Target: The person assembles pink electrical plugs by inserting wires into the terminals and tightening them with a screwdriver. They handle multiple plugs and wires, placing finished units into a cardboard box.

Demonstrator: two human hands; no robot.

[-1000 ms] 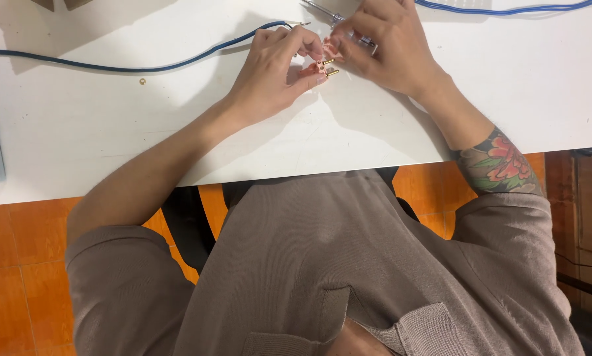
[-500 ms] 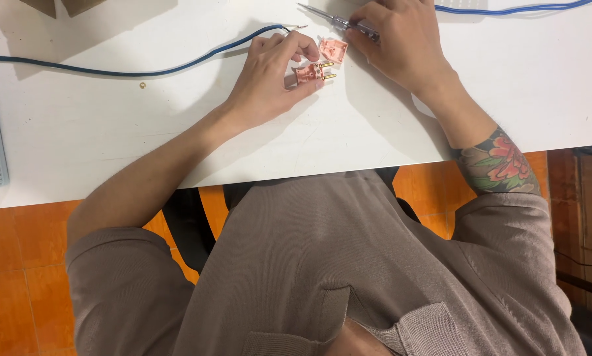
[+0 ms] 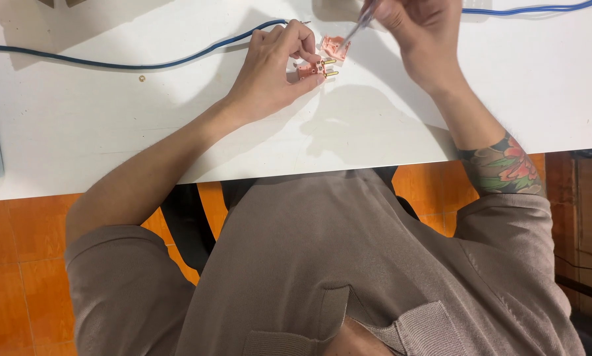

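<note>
Left hand [image 3: 273, 69]: fingers pinched around a small pink plastic plug half with two brass pins [image 3: 311, 68], on the white tabletop [image 3: 177, 125].
Right hand [image 3: 420, 33]: closed on a slim metal screwdriver [image 3: 358, 26], tip at second pink plug shell [image 3: 333, 46].
Blue cable [image 3: 144, 64]: beside left hand.

We wear a taupe, short-sleeved knitted polo shirt [image 3: 375, 264] with a ribbed collar and ribbed sleeve cuffs. Our bare left hand [image 3: 273, 72] carries no ring or watch. Below our bare right hand [image 3: 421, 33], a floral tattoo of red and green [image 3: 503, 165] circles the arm.
</note>
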